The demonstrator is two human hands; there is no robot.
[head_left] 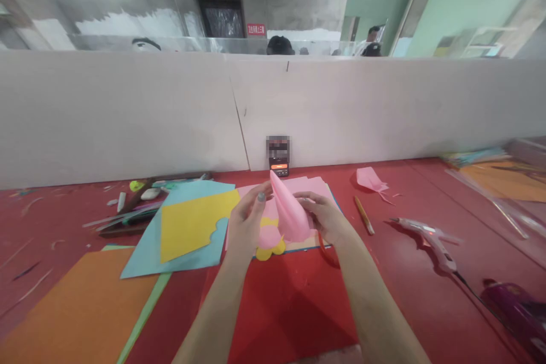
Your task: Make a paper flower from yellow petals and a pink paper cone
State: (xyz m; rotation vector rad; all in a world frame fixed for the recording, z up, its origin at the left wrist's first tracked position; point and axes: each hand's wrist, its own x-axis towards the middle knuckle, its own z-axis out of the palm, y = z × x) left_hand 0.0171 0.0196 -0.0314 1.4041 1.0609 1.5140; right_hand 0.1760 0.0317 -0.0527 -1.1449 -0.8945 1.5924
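The left hand [247, 219] and right hand [328, 217], fingers bent, hold a curved pink sheet [292, 213] between them, beside a scalloped yellow cutout [279, 247], over the red counter [409, 190]. Leftward, a yellow sheet [191, 227] overlaps a blue sheet [147, 256]; rightward lies a glue gun [431, 235].

The near red surface [294, 307] leaves room, but a glue gun [426, 235] rightward and white partition [179, 108] ahead obstruct.

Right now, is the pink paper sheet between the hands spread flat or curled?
Curled: the pink paper sheet bows into a rounded shape between the left hand and right hand.
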